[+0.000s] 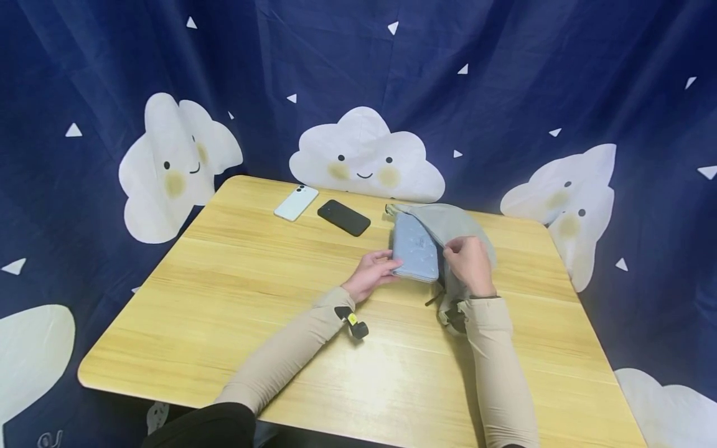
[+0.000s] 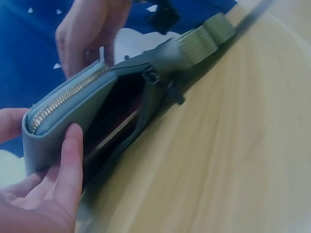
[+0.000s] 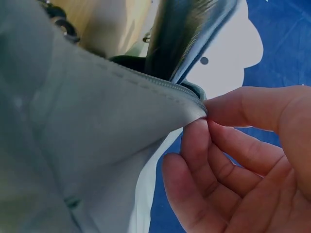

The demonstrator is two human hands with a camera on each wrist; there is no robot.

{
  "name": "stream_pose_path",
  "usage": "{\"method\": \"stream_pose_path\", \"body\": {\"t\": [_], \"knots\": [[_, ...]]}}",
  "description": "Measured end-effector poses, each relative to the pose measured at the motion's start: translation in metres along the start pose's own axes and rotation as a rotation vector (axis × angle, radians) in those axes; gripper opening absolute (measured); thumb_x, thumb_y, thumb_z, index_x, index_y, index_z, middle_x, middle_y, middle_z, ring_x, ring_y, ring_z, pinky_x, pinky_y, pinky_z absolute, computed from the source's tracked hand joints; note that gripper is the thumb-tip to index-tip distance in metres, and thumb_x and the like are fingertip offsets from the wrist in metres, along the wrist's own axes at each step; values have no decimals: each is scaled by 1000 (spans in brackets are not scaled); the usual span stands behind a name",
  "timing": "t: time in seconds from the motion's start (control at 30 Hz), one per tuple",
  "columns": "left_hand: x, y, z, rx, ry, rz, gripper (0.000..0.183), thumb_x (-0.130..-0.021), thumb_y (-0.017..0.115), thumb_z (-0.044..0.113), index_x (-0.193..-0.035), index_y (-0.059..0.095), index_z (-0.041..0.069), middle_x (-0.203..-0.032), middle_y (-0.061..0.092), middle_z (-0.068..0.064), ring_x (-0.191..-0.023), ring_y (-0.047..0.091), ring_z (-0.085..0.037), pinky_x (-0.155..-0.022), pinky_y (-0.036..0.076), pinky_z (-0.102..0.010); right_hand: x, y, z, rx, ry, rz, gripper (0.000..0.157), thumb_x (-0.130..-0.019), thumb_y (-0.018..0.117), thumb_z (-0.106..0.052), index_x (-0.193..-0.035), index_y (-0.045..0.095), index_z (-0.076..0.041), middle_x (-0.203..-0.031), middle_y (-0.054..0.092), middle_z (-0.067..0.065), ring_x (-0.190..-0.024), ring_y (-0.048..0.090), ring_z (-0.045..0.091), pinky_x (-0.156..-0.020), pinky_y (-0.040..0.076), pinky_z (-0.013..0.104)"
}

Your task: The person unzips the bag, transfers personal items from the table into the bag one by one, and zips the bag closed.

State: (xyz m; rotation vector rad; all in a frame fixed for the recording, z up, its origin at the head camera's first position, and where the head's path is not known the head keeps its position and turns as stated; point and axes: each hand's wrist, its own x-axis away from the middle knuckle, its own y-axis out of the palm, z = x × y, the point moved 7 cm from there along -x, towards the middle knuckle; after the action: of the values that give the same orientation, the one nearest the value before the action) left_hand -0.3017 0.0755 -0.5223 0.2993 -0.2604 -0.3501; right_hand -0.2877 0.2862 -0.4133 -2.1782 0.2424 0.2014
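Observation:
A light blue zip wallet (image 1: 416,247) sits partly inside the opening of a grey-green zippered bag (image 1: 452,223). My left hand (image 1: 372,274) grips the wallet's near left corner, thumb on one face and fingers on the other. In the left wrist view the wallet's metal zipper (image 2: 68,99) runs along its edge, beside the bag's dark opening. My right hand (image 1: 470,262) pinches the bag's zippered edge between thumb and forefinger and holds it up. The right wrist view shows that pinch on the fabric (image 3: 112,116), with the wallet (image 3: 189,39) behind it.
A white phone (image 1: 297,203) and a black phone (image 1: 344,218) lie on the wooden table (image 1: 224,298) to the left of the bag. The bag's strap and buckle (image 1: 455,316) lie under the right wrist. A blue curtain (image 1: 336,56) with clouds hangs behind the table.

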Motion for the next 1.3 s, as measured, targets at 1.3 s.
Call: {"method": "stream_pose_path", "body": {"t": [1.3], "knots": [[-3,24,-7,-51,43,97,65,-95,73,10,-150,42,-5,-112,70,-19,-89,72,-15,-96,62,-37,-4,1,3,-91,-45,-56,19,-93,64,-6,-96,77,7,-85,77,23,-66,64,14,-62,49,22]]}}
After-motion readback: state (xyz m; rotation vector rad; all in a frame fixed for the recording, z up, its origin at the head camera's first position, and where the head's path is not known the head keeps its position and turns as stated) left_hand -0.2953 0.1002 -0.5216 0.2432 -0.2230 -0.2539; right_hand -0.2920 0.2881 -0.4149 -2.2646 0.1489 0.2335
